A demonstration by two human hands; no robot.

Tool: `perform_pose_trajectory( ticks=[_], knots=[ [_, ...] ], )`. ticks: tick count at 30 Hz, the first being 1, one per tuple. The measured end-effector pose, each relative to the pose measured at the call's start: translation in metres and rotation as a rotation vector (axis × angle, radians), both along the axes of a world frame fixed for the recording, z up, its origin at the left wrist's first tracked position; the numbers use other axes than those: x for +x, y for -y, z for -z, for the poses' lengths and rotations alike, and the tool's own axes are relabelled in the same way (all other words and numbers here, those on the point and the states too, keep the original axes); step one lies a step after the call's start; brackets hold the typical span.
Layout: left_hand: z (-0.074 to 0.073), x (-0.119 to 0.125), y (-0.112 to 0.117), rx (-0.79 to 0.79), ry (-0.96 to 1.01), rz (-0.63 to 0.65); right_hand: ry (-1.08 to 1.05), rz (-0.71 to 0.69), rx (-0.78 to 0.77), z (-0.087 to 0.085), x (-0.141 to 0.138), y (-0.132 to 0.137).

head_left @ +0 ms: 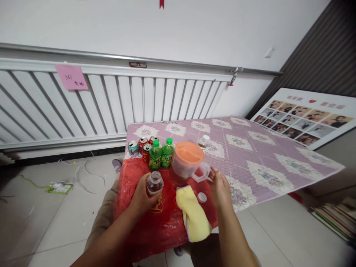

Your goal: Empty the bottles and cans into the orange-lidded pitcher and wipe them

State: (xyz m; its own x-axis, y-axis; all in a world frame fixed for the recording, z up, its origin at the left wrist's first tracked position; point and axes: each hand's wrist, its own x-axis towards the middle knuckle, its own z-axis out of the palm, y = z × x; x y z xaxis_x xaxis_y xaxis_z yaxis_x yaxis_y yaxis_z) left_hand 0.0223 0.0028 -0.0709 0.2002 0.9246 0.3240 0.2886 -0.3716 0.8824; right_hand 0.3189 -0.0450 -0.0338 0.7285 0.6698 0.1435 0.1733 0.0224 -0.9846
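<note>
My left hand [146, 195] is closed round a clear plastic bottle [155, 182], whose mouth is uncapped; it is tilted a little above the red cover. My right hand [221, 187] has its fingers curled at the outer edge of the handle of a clear plastic pitcher [182, 172]. The pitcher has an orange lid [189, 152] and stands upright with some liquid low inside. In front of it lie a folded yellow cloth [194, 215] and a white bottle cap [202, 197]. Behind the pitcher stands another clear bottle [204, 141] with a white cap, partly hidden.
Two green drink bottles [155, 155] stand left of the pitcher, beside several opened cans [133, 148]. A red plastic cover [130, 222] lies over the near part of the purple floral tablecloth [222, 135]. A white radiator [111, 100] runs behind; a photo board [303, 116] leans at right.
</note>
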Motion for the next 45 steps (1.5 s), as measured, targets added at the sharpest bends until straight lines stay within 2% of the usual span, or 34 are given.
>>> perform_pose_trajectory(
  ticks=[2,6,11,15,20,24,30,34,38,45],
  knots=[
    [-0.003,0.001,0.001,-0.001,0.007,-0.004,0.049,0.034,-0.092,0.013,0.006,0.015],
    [-0.008,0.001,0.003,-0.013,0.002,-0.006,0.145,-0.003,-0.199,0.042,0.000,0.038],
    [-0.010,0.002,0.004,-0.026,-0.027,-0.017,0.378,0.001,-0.334,0.072,-0.016,0.049],
    [-0.010,0.002,0.004,-0.026,-0.037,-0.030,0.536,-0.009,-0.401,0.088,-0.011,0.049],
    [-0.013,0.003,0.005,-0.053,-0.050,-0.033,0.658,-0.038,-0.413,0.096,-0.002,0.047],
    [-0.014,0.004,0.006,-0.038,-0.038,-0.035,0.579,-0.005,-0.383,0.093,0.000,0.047],
    [-0.012,0.005,0.004,-0.027,-0.026,-0.044,0.084,0.178,-0.302,0.071,-0.002,0.064],
    [-0.008,0.004,0.004,-0.015,-0.020,-0.059,-0.184,0.244,-0.196,0.061,-0.020,0.079],
    [-0.004,0.004,0.002,-0.002,-0.011,-0.031,-0.339,0.141,-0.095,0.053,-0.049,0.081],
    [-0.001,0.003,0.000,0.026,0.004,-0.011,-0.302,-0.164,0.057,0.017,-0.111,0.054]
  ],
)
